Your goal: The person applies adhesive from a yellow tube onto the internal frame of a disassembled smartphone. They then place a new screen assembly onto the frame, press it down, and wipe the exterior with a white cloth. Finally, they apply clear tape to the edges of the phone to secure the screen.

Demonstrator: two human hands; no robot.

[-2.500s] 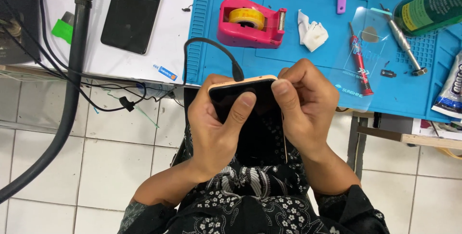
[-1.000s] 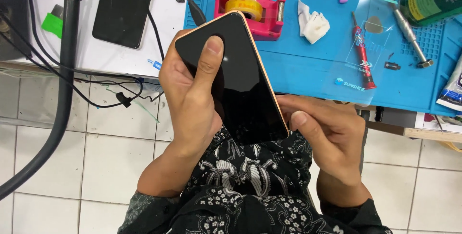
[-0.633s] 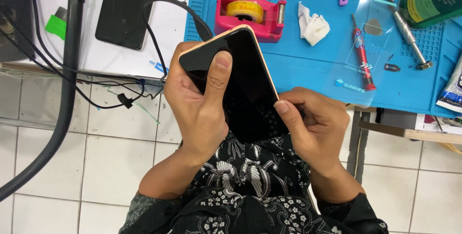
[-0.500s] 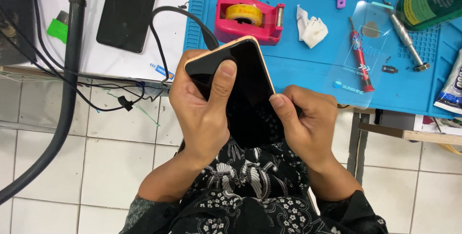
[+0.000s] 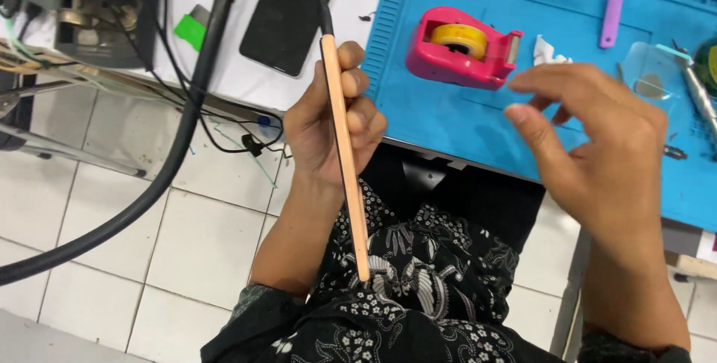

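Note:
My left hand grips a phone turned edge-on, so only its thin gold side shows. A black cable is plugged into the phone's top end. My right hand is off the phone, fingers spread and holding nothing, hovering over the front edge of the blue work mat. A pink tape dispenser stands on the mat just beyond both hands.
A second dark phone lies on the white bench top at the left. A thick grey hose and thin wires hang over the tiled floor. A purple tool, white tissue and a clear screen protector lie on the mat.
The phone has turned from screen-up to edge-on in my left hand. My right hand has let go of it and moved right, opening above the mat.

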